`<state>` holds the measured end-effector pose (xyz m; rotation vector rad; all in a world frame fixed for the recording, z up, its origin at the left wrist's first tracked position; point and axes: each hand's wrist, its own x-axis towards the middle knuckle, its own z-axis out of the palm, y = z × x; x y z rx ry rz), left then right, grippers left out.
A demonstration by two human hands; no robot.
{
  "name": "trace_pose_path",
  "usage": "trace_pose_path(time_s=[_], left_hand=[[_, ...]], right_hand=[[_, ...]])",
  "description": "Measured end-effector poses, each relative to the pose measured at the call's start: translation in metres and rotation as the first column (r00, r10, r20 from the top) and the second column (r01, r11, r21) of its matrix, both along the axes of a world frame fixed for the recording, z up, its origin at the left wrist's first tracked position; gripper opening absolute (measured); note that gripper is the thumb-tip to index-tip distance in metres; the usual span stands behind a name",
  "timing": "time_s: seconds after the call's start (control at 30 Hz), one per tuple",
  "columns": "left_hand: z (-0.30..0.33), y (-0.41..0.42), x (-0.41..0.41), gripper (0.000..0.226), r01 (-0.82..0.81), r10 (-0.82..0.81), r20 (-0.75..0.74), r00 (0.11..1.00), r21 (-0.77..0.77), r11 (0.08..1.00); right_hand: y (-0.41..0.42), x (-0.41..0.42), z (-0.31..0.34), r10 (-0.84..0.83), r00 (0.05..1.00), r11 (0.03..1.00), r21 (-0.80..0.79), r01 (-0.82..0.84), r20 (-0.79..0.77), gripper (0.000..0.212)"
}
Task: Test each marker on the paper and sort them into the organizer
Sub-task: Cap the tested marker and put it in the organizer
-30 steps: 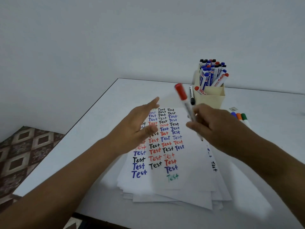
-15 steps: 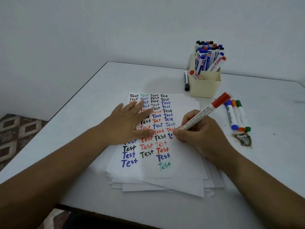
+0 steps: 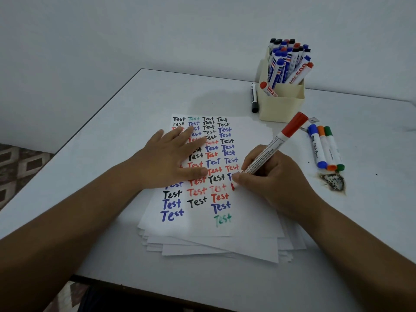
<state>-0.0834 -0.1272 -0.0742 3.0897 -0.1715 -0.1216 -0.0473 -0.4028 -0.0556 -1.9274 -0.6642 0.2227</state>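
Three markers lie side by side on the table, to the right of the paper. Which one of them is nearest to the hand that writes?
The blue-capped white marker. It is the leftmost of the three, beside the orange-capped marker; the green-capped marker lies farthest from the right hand.

White tabletop (image 3: 126,122), with paper, markers and an organizer on it.

A loose stack of paper (image 3: 225,246) lies in the middle, its top sheet filled with "Test" in black, blue, red and green. Toward the far right stands a cream organizer (image 3: 281,104) packed with markers, and a black marker (image 3: 254,97) lies flat just beside its left wall. To the right, three markers (image 3: 324,147) lie side by side: blue, orange, green. Near their lower ends sits a dark scorched patch (image 3: 334,181).
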Motion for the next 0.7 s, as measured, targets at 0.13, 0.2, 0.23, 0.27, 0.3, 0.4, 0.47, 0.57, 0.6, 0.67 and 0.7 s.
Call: trace_pose_path(time_s=[0.13,0.2,0.23,0.27,0.3,0.4,0.47,0.57,0.6,0.67,0.7], left_hand=[[0.0005,-0.0011,-0.0011,0.092,-0.004,0.004,-0.005,1.0,-0.002,1.0],[0.0004,-0.0008,-0.0017,0.093,-0.003,0.003,-0.002,1.0,-0.006,1.0],[0.0001,-0.0003,-0.0015,0.093,-0.002,0.002,0.001,1.0,-0.007,1.0],[-0.0001,0.0001,-0.0015,0.093,-0.001,0.001,0.003,1.0,-0.007,1.0],[-0.0004,0.0003,-0.0015,0.092,0.001,-0.001,0.002,1.0,-0.006,1.0],[-0.0002,-0.0005,-0.0017,0.092,0.001,-0.001,-0.002,1.0,-0.005,1.0],[0.0008,-0.0012,-0.0022,0.093,-0.001,0.001,-0.004,1.0,-0.01,1.0],[0.0011,-0.0008,-0.0025,0.093,0.002,-0.002,0.002,1.0,-0.011,1.0],[0.0012,-0.0006,-0.0027,0.093,0.004,-0.004,0.003,1.0,-0.01,1.0],[0.0011,-0.0008,-0.0029,0.092,0.005,-0.005,-0.003,1.0,-0.015,1.0],[0.0012,-0.001,-0.0032,0.092,0.003,-0.003,-0.006,1.0,-0.018,1.0]], right_hand=[[0.0012,0.0006,-0.0002,-0.014,1.0,1.0,0.015,0.013,0.017,0.02],[0.0019,-0.0001,-0.0014,-0.001,0.999,1.0,-0.002,0.001,0.048,0.019],[0.0024,-0.0002,-0.0025,0.0,0.998,1.0,-0.004,0.001,0.062,0.019],[0.0029,-0.0006,-0.0031,-0.005,0.997,1.0,-0.003,0.005,0.073,0.018],[0.0028,-0.0003,-0.0039,-0.012,0.997,1.0,0.002,0.012,0.082,0.018],[0.0,0.0006,-0.0033,-0.027,0.997,0.998,0.059,0.023,0.074,0.017],[-0.0019,0.0,-0.0024,-0.029,0.998,0.996,0.091,0.024,0.059,0.018],[-0.0021,-0.0034,-0.003,0.002,0.998,0.998,0.065,-0.006,0.07,0.018],[-0.0018,-0.0042,-0.0035,0.008,0.997,0.998,0.055,-0.012,0.076,0.018],[-0.0021,-0.0036,-0.0048,-0.003,0.996,0.999,0.048,-0.002,0.091,0.018],[-0.0022,-0.0028,-0.0053,-0.013,0.995,0.999,0.045,0.008,0.103,0.018]])
